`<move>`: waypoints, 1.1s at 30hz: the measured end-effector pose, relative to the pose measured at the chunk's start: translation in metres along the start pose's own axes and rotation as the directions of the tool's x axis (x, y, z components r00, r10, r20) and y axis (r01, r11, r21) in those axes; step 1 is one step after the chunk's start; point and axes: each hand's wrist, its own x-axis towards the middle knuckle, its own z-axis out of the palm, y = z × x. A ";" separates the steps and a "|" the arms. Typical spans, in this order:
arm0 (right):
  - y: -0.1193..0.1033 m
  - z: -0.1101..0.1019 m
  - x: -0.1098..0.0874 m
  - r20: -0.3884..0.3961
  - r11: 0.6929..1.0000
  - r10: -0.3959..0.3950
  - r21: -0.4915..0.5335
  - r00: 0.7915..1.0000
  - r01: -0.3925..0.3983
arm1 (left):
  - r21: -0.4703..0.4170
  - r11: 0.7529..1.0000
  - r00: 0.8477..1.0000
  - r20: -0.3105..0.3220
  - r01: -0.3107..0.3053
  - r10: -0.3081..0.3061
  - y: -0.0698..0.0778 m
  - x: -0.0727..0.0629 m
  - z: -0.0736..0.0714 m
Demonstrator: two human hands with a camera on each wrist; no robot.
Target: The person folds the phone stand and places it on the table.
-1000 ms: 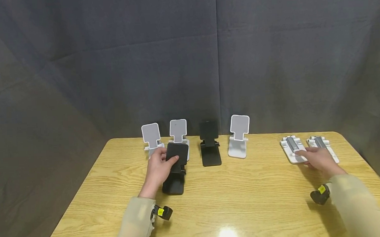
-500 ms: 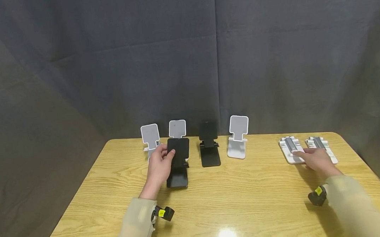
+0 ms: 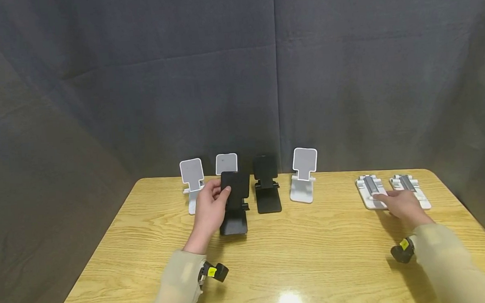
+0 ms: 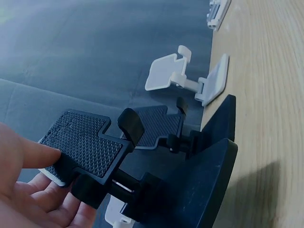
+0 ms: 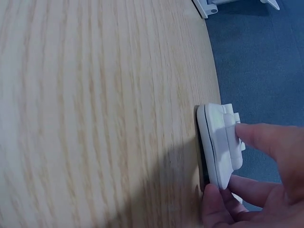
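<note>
Grey curtain (image 3: 240, 102): hung behind the work as a backdrop.
Wooden table (image 3: 312, 257): bore the standing and folded stands.
Unfolded row (image 3: 268, 204): three white, one black, near the far edge; presumably spaced so each stood independently.
Black stand (image 3: 234, 224): held before the second white one, base apparently raised; gripped high, probably to keep the base unobstructed.
Folded white stand (image 3: 367, 195): lay at right (twin (image 3: 424, 202) just beside), seemingly steadied.
Left hand (image 3: 210, 209): pinched the black stand's plate, thumb in front, fingers behind.
Right hand (image 3: 403, 203): pinched the folded white stand, thumb on top.
Ribbed pad (image 4: 88, 142): matte black, textured, narrowing towards the hinge.
</note>
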 end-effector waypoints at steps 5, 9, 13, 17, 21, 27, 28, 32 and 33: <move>-0.003 0.002 -0.002 -0.038 0.999 -0.019 -0.037 0.999 0.017 | -0.010 1.000 1.000 0.009 -0.014 0.014 0.005 0.001 0.003; -0.006 0.003 -0.004 -0.065 0.999 -0.019 -0.033 0.998 0.017 | 0.002 1.000 1.000 0.014 -0.023 0.023 0.007 0.001 0.005; -0.009 0.006 -0.005 -0.133 0.997 -0.070 -0.030 0.989 0.066 | 0.014 0.999 0.999 0.013 -0.034 0.034 0.009 0.002 0.006; -0.017 0.011 -0.003 -0.229 0.988 -0.152 -0.021 0.961 0.151 | 0.013 0.999 0.999 0.015 -0.042 0.041 0.011 0.002 0.007; -0.030 0.014 -0.005 -0.274 0.976 -0.207 0.011 0.939 0.218 | -0.001 0.999 0.999 0.018 -0.040 0.040 0.014 0.003 0.007; -0.051 0.016 -0.014 -0.275 0.963 -0.241 0.054 0.931 0.265 | -0.023 0.999 0.999 0.016 -0.046 0.046 0.018 0.004 0.009; -0.055 0.017 -0.015 -0.275 0.961 -0.246 0.059 0.929 0.272 | -0.027 0.998 0.999 0.013 -0.050 0.050 0.019 0.005 0.010; -0.069 0.019 -0.022 -0.277 0.950 -0.267 0.084 0.923 0.300 | -0.047 0.996 0.997 0.005 -0.072 0.072 0.024 0.005 0.012; -0.072 0.020 -0.023 -0.280 0.947 -0.276 0.087 0.920 0.310 | -0.051 0.996 0.997 0.004 -0.074 0.075 0.025 0.005 0.012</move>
